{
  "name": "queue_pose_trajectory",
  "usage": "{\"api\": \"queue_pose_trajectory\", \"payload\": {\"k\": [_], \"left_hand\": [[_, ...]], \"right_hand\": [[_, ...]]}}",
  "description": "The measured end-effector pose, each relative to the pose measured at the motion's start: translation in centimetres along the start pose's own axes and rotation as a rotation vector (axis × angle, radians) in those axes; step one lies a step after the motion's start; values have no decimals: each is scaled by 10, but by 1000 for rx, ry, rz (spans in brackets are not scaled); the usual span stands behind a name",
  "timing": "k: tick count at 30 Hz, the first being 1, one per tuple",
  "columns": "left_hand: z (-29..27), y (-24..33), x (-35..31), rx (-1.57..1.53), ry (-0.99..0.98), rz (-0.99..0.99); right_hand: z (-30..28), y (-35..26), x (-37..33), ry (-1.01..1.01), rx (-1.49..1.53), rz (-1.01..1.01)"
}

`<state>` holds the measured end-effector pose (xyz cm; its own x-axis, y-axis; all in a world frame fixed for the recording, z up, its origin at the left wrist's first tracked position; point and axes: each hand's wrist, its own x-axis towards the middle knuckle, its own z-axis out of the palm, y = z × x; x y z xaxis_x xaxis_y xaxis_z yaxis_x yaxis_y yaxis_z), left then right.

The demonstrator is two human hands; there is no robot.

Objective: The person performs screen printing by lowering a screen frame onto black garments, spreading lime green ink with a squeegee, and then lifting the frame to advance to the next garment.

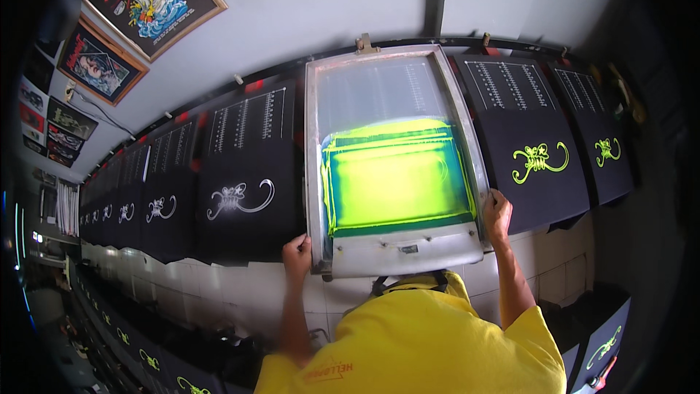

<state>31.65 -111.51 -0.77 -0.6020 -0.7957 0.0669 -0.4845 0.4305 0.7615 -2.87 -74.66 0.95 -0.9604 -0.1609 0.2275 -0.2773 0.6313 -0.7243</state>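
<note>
A screen-printing frame (pixel 312 109) with metal sides lies over a dark panel in the middle of the row. Bright yellow-green ink (pixel 394 182) covers the nearer part of its mesh; the far part is bare grey. Across its near end runs a grey metal plate (pixel 437 246) with small bolts. My left hand (pixel 297 257) is closed at the frame's near left corner. On the right side, near that end, my right hand (pixel 497 215) grips the other rail, its fingers curled round. What lies under the screen is hidden.
Left of the frame, black fabric panels (pixel 237 233) carry a white curled design. On the right, black panels (pixel 532 197) bear the design in yellow-green. A metal clamp (pixel 366 44) sits on the far rail. Framed pictures (pixel 154 36) hang on the wall; more printed panels (pixel 138 332) line the lower left.
</note>
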Motion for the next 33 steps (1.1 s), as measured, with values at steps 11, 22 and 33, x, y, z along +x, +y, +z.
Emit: {"api": "queue_pose_trajectory", "payload": {"k": [11,22,33], "left_hand": [[-45,125,-50,258,-401,548],[-18,148,-6,509,-574,549],[-14,152,21,451,-412,489]], "right_hand": [[-81,-69,-62,-677,-314,-682],[-57,-71,-21,-731,-513,-795],[-53,-99,0,-523,-344,-773]]}}
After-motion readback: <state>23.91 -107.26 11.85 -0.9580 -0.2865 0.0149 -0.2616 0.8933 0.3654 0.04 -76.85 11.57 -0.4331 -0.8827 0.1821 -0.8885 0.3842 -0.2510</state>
